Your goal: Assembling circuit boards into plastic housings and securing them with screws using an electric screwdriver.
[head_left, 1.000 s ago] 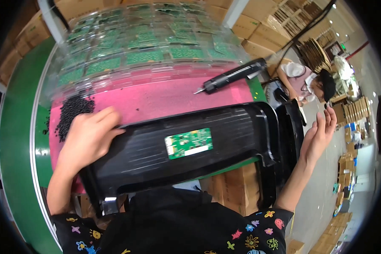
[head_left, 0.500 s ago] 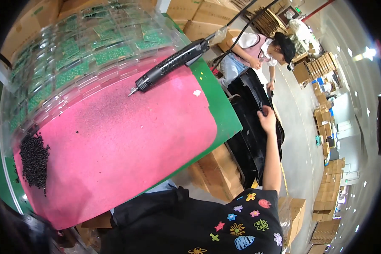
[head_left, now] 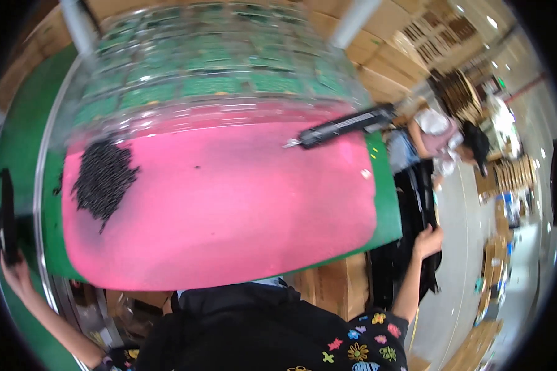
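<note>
My left hand [head_left: 17,273], at the far left, is closed on the lower end of a long black part [head_left: 7,213], which stands out over the green surface. The blur hides what kind of part it is. On the right, past the table's edge, my right hand [head_left: 428,242] grips the near end of a long black plastic piece [head_left: 427,195]. More black plastic pieces [head_left: 387,263] lie beside and under it. Between my hands, on the pink mat [head_left: 247,210], rest a black electric screwdriver [head_left: 340,128] and a pile of small black screws [head_left: 104,179].
Clear plastic compartment trays [head_left: 198,80] with green circuit boards line the mat's far side. A co-worker in a pink vest [head_left: 442,131] is beyond the black pieces at right. Cardboard boxes [head_left: 334,284] stand under the table, with more behind it.
My view has swung left. My left hand, out of sight before, now shows with a long black part. My right hand stays among the black pieces; the co-worker's hand was by them earlier.
</note>
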Demonstrator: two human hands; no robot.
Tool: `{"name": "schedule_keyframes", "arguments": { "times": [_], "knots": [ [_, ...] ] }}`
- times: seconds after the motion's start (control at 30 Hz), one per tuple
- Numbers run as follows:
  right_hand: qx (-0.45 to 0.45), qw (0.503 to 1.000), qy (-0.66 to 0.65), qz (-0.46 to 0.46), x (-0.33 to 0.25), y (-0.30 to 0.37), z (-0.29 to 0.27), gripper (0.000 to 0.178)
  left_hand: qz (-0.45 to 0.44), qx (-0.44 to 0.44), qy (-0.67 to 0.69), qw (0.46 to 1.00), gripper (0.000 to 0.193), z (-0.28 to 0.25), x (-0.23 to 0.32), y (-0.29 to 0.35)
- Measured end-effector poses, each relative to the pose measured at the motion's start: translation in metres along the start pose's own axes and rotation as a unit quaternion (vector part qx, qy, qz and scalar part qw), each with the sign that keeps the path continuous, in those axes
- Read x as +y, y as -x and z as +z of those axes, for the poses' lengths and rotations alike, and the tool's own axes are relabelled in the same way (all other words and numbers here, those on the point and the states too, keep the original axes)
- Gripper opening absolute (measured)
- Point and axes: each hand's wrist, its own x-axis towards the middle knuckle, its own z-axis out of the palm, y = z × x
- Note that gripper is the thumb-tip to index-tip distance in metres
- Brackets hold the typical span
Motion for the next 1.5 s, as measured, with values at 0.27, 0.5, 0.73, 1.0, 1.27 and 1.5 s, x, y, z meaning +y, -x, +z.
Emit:
{"name": "schedule_keyframes", "arguments": {
  "times": [0.27, 0.5, 0.73, 1.0, 1.27, 1.5],
  "knots": [
    [0.265, 0.949, -0.087, -0.144, -0.018, -0.028, -0.087, 0.031, 0.213, -0.04, -0.171, 0.961, 0.049, 0.269, -0.09, 0.188],
    [0.142, 0.804, -0.337, -0.469, -0.111, 0.011, -0.197, 0.039, 0.502, -0.441, -0.255, 0.698, 0.097, 0.409, -0.141, 0.253],
    [-0.099, 0.627, -0.342, -0.693, -0.227, 0.062, -0.267, 0.026, 0.45, -0.684, -0.215, 0.532, 0.034, 0.493, -0.222, 0.334],
    [-0.168, 0.532, -0.439, -0.704, -0.353, 0.032, -0.328, 0.02, 0.386, -0.665, -0.418, 0.483, 0.029, 0.48, -0.236, 0.336],
    [-0.077, 0.582, -0.494, -0.641, -0.612, 0.072, -0.343, 0.04, 0.375, -0.662, -0.437, 0.48, 0.028, 0.466, -0.227, 0.325],
    [-0.168, 0.684, -0.369, -0.607, -0.748, 0.121, -0.349, 0.053, 0.392, -0.648, -0.423, 0.498, 0.018, 0.462, -0.236, 0.32]
  ]
}}
